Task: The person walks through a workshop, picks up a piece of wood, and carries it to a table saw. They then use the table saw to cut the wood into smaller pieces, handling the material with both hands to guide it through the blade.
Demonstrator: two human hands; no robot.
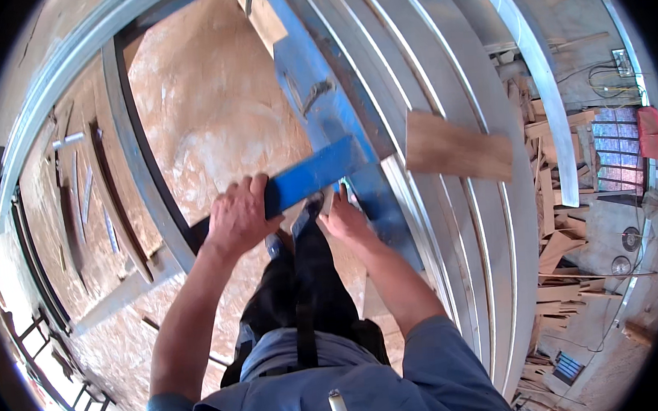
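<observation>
A flat blue bar (pixel 312 175) runs at a slant in front of me, its right end meeting a long blue beam (pixel 331 111) with scuffed paint. Over the left part of this bar my left hand (pixel 233 215) is closed, fingers across the top. Just below the bar's right part is my right hand (pixel 347 218), close to the beam's inner side. Its fingers are curled, one pointing up; what they hold, if anything, is too small to make out. My shoes (pixel 308 211) show below the bar, between the hands.
Long silver metal profiles (pixel 450 221) lie side by side on the right, a brown wooden board (pixel 457 146) across them. Wood offcuts (pixel 562 251) are heaped farther right. A dark frame bar (pixel 141 157) stands left, over chipboard flooring (pixel 209 85).
</observation>
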